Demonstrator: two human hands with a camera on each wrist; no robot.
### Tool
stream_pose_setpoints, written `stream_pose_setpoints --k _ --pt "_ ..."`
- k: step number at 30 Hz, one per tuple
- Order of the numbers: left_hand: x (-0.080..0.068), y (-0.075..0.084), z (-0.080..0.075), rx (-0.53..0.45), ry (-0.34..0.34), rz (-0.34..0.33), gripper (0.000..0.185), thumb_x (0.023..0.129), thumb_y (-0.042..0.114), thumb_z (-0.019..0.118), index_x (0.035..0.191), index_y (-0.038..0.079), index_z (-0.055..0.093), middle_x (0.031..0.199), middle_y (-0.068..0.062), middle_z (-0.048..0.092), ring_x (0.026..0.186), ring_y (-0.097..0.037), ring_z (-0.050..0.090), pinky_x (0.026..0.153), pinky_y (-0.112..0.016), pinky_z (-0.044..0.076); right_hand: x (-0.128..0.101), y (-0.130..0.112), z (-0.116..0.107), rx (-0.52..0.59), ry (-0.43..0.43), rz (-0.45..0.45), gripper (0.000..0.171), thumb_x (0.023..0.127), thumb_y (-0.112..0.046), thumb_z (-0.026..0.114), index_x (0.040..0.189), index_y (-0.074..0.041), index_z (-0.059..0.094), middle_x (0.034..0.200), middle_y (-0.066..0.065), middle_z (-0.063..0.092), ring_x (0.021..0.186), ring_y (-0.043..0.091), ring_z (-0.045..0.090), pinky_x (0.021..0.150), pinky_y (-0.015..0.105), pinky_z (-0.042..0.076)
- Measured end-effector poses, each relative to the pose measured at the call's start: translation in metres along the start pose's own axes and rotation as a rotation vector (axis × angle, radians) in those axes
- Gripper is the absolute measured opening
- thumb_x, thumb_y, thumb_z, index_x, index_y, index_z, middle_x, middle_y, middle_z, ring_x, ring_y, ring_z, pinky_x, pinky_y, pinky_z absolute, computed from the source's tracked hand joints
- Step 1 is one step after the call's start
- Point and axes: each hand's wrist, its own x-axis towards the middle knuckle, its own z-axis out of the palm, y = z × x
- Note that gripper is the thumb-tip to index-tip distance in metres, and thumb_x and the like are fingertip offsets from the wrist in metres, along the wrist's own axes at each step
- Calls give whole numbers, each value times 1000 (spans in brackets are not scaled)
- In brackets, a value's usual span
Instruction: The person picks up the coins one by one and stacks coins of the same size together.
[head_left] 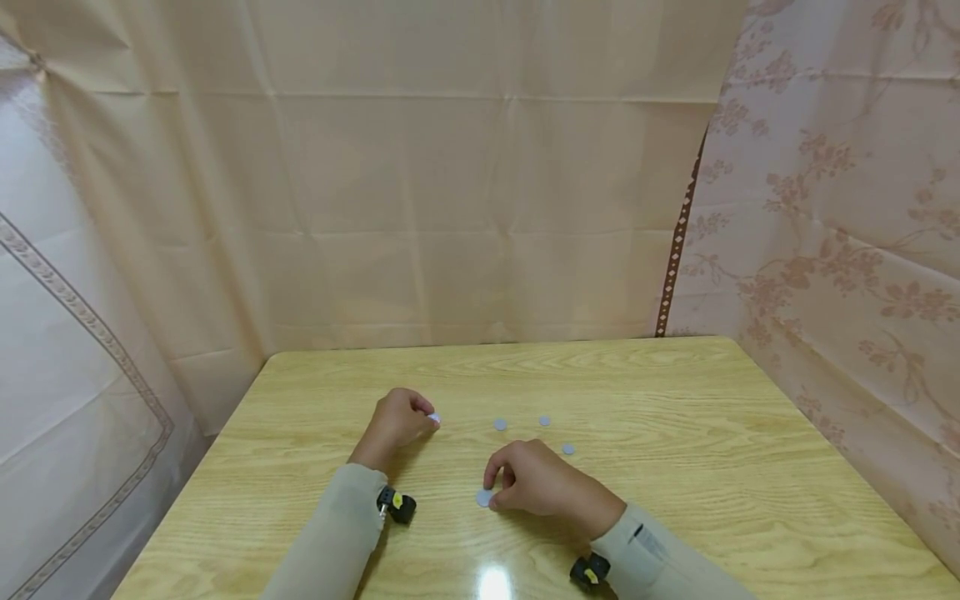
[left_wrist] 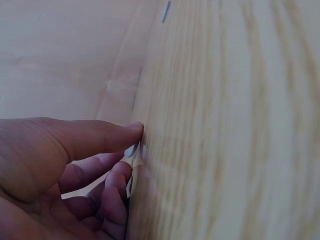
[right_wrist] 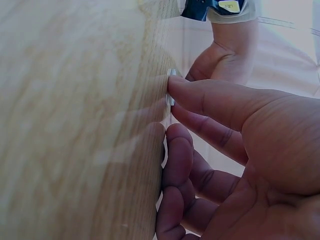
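Observation:
In the head view my left hand (head_left: pixel 399 419) pinches a small pale disc (head_left: pixel 434 417) at the table surface. The left wrist view shows that disc (left_wrist: pixel 131 149) just under the thumb tip, partly hidden. Nearer to me, my right hand (head_left: pixel 538 482) has its thumb and index finger at the edges of a slightly larger-looking pale disc (head_left: pixel 483 498) that lies at the tabletop. Its thin rim (right_wrist: pixel 170 101) shows beside the thumb in the right wrist view, where the other fingers curl against the table. What the discs are made of cannot be told.
Three more pale discs lie flat beyond the right hand: one disc (head_left: pixel 500 425) at left, another disc (head_left: pixel 544 421) at the back, a third disc (head_left: pixel 568 449) nearer. The wood-grain table (head_left: pixel 675 400) meets a beige curtain (head_left: pixel 465 208) behind and a flowered curtain (head_left: pixel 847 250) on the right.

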Motion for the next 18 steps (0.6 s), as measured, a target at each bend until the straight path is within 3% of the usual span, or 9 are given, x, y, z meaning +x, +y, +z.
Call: stream_pose_setpoints --k 6,13,18 --pt "-1 1 1 -19 -4 27 16 82 7 85 92 8 72 87 -5 63 81 -20 55 68 -31 46 0 1 0 -7 8 -8 13 84 -15 86 91 -19 76 67 -6 63 56 6 50 53 22 41" --pt "-2 2 2 33 0 85 14 84 9 83 95 10 74 85 -3 65 75 -19 57 65 -32 47 0 0 0 -6 8 -6 13 84 -15 86 91 -19 76 67 -6 62 55 6 50 52 22 41" --pt "-2 2 2 80 -13 101 13 86 13 82 96 15 75 91 0 70 80 -18 62 69 -34 51 0 0 0 -6 5 -3 13 84 -15 86 92 -20 76 67 -6 63 55 6 51 52 22 41"
